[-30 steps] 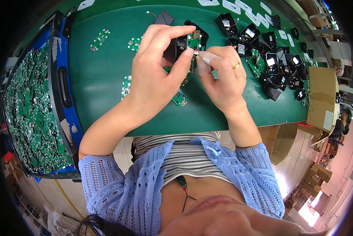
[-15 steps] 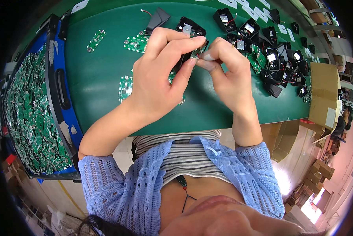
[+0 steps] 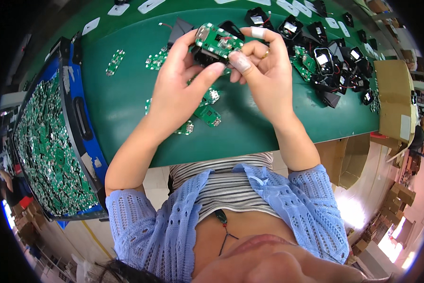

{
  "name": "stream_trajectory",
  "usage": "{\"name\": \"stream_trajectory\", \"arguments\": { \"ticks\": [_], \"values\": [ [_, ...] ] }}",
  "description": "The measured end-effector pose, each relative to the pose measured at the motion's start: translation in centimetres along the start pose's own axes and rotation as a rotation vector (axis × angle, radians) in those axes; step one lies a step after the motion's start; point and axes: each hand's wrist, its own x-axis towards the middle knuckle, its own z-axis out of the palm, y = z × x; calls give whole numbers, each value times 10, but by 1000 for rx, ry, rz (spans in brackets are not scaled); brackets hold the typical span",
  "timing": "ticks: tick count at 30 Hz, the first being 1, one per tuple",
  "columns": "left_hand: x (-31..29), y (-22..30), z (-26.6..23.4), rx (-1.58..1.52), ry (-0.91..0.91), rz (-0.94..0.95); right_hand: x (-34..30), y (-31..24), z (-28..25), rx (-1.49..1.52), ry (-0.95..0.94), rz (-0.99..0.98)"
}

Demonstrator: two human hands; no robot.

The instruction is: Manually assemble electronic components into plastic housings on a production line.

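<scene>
Left hand clamps black case | right hand closes on circuit board | likely light, stiff, fragile; grip edges

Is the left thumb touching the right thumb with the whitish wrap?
Apart. The head view shows a clear gap between the left thumb and the right thumb, which overlaps the edge of the green rectangular circuit board.
</scene>
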Motion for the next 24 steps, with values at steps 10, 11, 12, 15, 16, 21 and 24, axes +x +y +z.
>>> {"name": "stream_trajectory", "arguments": {
  "ticks": [10, 11, 12, 15, 16, 21, 24],
  "values": [
    [6, 24, -19, -341, -13, -407, -6, 4, 3, 273, -222, 102],
    [8, 23, -20, -394, -41, -407, -7, 0, 2, 244, -230, 117],
    [7, 23, -23, -440, -57, -411, -8, -3, 4, 226, -247, 137],
    [7, 19, -29, -539, -75, -434, -12, -13, 8, 216, -207, 164],
    [6, 17, -30, -562, -61, -446, -13, -16, 10, 223, -199, 191],
    [11, 12, -29, -472, -74, -415, -19, -21, 14, -165, -214, 143],
    [11, 10, -37, -624, 9, -428, -12, -22, 15, -401, -273, -24]
  ]
}}
